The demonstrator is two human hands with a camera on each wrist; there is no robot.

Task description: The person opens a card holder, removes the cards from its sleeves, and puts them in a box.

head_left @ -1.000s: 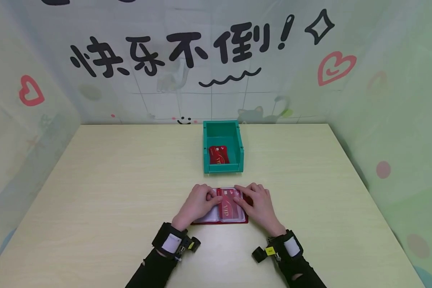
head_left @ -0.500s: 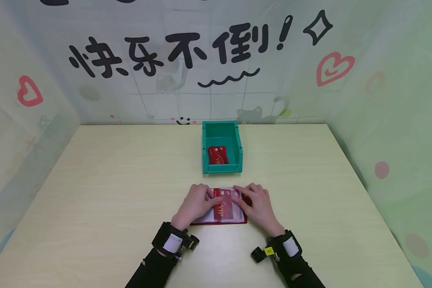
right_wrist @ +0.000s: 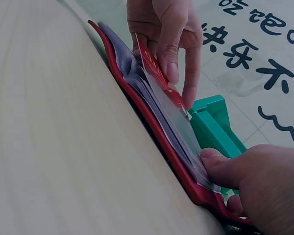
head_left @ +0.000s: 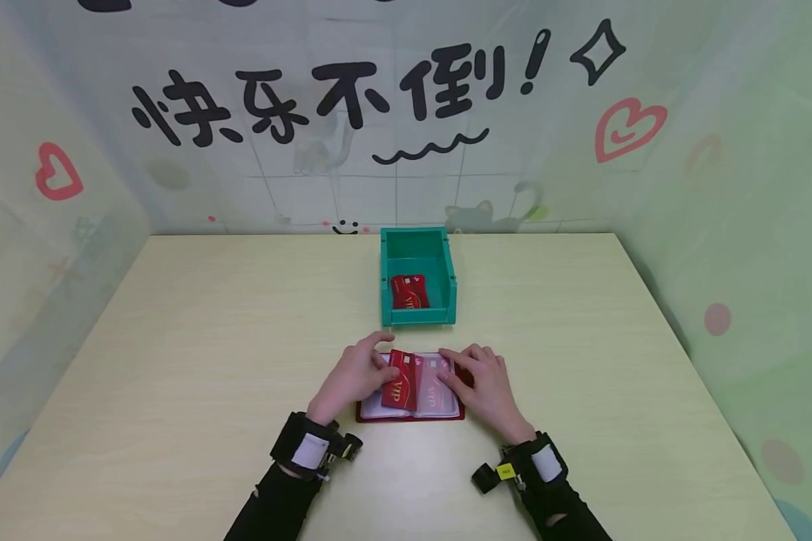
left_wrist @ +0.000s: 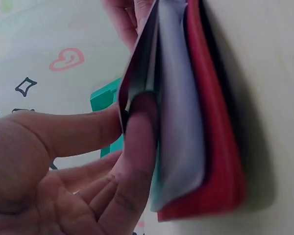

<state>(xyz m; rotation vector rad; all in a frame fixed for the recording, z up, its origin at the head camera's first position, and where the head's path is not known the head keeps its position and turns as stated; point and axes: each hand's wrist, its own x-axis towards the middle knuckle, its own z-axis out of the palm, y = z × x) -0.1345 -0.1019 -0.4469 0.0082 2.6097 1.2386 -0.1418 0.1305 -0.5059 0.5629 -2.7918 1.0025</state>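
Note:
A red card holder (head_left: 411, 418) lies open on the table, its clear plastic sleeves (head_left: 440, 394) facing up. My left hand (head_left: 353, 377) pinches a red VIP card (head_left: 401, 382) between thumb and forefinger. In the right wrist view the card (right_wrist: 154, 66) stands tilted above the sleeves, its far part still overlapping the top clear sleeve (right_wrist: 179, 129). My right hand (head_left: 483, 383) holds the right side of the card holder, thumb (right_wrist: 215, 164) on the sleeve's edge and the other fingers at the red cover.
A teal bin (head_left: 418, 315) stands behind the card holder, with red VIP cards (head_left: 409, 291) lying inside. Printed cloth walls (head_left: 724, 225) border the pale wooden table (head_left: 210, 323) at the back and both sides.
The card has slid leftward out of the right-hand sleeve, drawn by my left hand, which has moved left and raised its forefinger. My right hand has stayed in place.

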